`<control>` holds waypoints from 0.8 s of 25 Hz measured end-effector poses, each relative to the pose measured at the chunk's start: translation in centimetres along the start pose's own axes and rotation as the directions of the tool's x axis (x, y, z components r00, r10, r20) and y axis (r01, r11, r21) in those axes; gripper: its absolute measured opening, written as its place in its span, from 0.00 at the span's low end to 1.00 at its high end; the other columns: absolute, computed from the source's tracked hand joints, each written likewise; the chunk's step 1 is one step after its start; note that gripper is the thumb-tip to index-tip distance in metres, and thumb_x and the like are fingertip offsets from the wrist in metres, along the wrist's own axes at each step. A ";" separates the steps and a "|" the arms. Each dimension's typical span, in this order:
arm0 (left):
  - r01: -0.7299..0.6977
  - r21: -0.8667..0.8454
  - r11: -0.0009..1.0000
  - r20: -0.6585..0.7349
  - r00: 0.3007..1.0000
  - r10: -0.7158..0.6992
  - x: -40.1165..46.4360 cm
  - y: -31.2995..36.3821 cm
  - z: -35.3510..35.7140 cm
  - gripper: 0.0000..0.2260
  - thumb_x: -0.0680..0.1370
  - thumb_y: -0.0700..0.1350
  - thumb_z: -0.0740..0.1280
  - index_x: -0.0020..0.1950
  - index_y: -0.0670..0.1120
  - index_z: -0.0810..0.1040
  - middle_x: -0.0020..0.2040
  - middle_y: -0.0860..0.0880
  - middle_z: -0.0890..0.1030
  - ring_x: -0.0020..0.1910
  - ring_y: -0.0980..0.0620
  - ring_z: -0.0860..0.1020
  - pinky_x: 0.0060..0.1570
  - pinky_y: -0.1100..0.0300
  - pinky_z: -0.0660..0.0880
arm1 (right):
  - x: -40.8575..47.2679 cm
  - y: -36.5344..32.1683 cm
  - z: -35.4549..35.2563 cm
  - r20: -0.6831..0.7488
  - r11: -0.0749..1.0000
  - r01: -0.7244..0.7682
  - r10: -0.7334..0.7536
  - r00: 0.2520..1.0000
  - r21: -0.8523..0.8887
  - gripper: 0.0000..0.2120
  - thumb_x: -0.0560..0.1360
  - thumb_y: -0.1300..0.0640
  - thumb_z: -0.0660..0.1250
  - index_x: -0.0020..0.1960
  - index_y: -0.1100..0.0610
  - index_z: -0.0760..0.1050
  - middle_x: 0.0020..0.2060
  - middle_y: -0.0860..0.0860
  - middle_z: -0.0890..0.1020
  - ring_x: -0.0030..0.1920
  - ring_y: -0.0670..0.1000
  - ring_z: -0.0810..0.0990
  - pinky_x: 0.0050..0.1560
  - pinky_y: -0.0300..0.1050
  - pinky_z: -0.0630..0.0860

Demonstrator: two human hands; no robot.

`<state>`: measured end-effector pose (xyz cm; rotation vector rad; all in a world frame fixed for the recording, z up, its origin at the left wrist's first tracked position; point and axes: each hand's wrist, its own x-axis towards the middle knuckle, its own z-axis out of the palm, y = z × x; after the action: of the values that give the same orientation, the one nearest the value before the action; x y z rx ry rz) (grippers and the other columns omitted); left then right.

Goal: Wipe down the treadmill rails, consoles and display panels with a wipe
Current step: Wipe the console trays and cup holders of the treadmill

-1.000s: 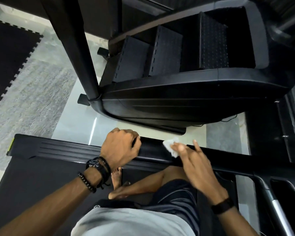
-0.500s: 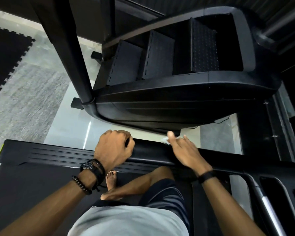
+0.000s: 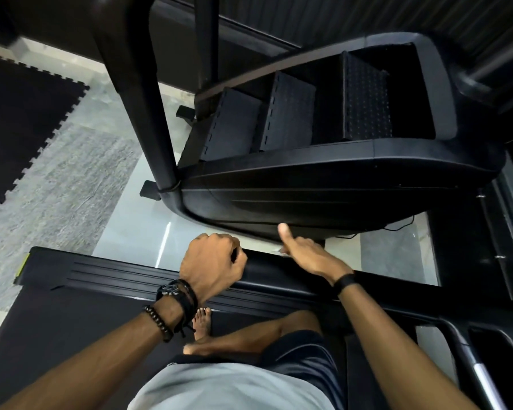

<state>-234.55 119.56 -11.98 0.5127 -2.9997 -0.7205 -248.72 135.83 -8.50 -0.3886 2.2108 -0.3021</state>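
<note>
Your left hand [image 3: 212,263] grips the rail [image 3: 367,287] tight. Your right hand [image 3: 307,255] presses the wipe [image 3: 282,250] flat on the rail (only a white corner shows). It could slip out and fall.

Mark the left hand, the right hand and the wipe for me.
left hand [image 3: 212,261]: head view, back of the hand, fingers curled over the rail.
right hand [image 3: 307,257]: head view, back of the hand, thumb raised.
wipe [image 3: 281,250]: head view, white sliver showing under the hand's fingers.
</note>
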 end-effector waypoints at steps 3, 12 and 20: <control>-0.002 0.043 0.999 -0.017 1.000 0.003 0.1 0.1 -0.1 0.16 0.75 0.53 0.55 0.32 0.47 0.71 0.30 0.50 0.75 0.30 0.47 0.74 0.36 0.55 0.66 | 0.6 -4.0 1.9 0.102 0.988 0.157 -0.155 0.983 -0.013 0.50 0.73 0.23 0.35 0.67 0.55 0.79 0.68 0.53 0.78 0.71 0.53 0.72 0.72 0.51 0.63; -0.010 0.036 0.999 -0.002 1.000 0.010 0.0 0.3 -0.2 0.15 0.77 0.52 0.57 0.33 0.49 0.71 0.30 0.51 0.75 0.30 0.50 0.73 0.37 0.57 0.68 | 1.7 -2.0 0.9 0.131 0.998 0.028 -0.035 0.991 0.052 0.54 0.68 0.20 0.36 0.67 0.56 0.79 0.68 0.52 0.78 0.70 0.51 0.73 0.75 0.49 0.60; 0.137 -0.047 0.989 -0.025 0.990 -0.139 -0.1 0.4 -0.2 0.16 0.74 0.54 0.55 0.33 0.47 0.73 0.31 0.51 0.76 0.31 0.49 0.75 0.36 0.55 0.74 | -0.6 0.4 -2.1 0.176 0.973 0.037 -0.079 0.981 0.228 0.47 0.70 0.21 0.39 0.59 0.49 0.85 0.61 0.46 0.83 0.64 0.43 0.78 0.72 0.42 0.63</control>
<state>-234.54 119.87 -11.56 0.7279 -2.9370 -0.7804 -250.11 136.59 -6.93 -0.3433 1.9623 -0.5218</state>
